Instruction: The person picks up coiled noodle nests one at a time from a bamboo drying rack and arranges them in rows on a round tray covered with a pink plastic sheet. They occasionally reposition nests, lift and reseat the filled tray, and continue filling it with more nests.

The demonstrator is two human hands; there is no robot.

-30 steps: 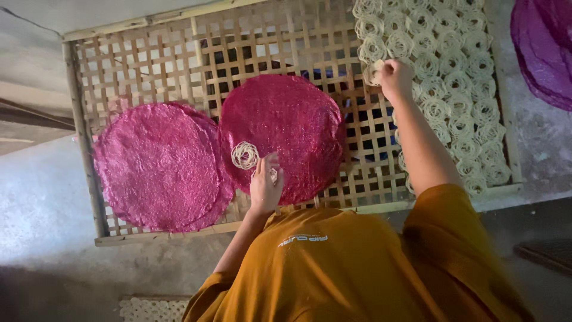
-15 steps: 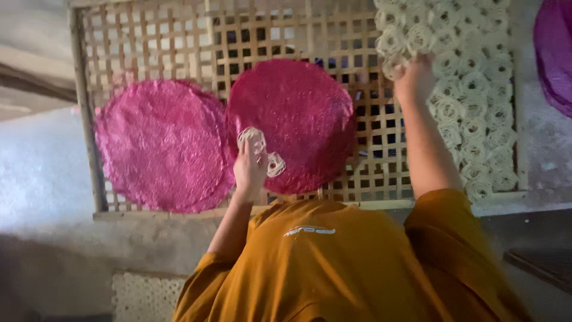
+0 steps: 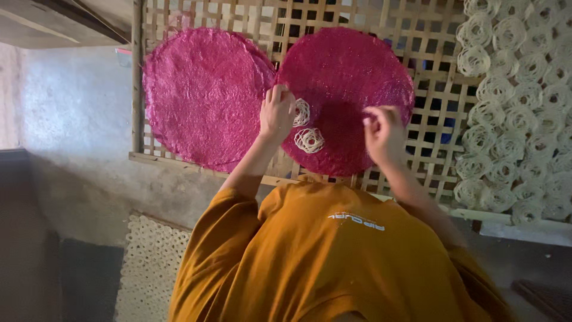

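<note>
On the bamboo rack (image 3: 417,179) | left hand (image 3: 275,113) pinches a noodle coil (image 3: 302,112) on the pink disc (image 3: 351,77) | second coil (image 3: 309,140) laid | right hand (image 3: 384,132) loosely curled, seemingly empty | most disc bare.

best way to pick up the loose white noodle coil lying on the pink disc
Pinch the white noodle coil by its outer rim, coming from its lower, open side. It lies flat on the pink disc; the left hand and a second coil crowd its upper side. The lacy loops probably break easily.
</note>
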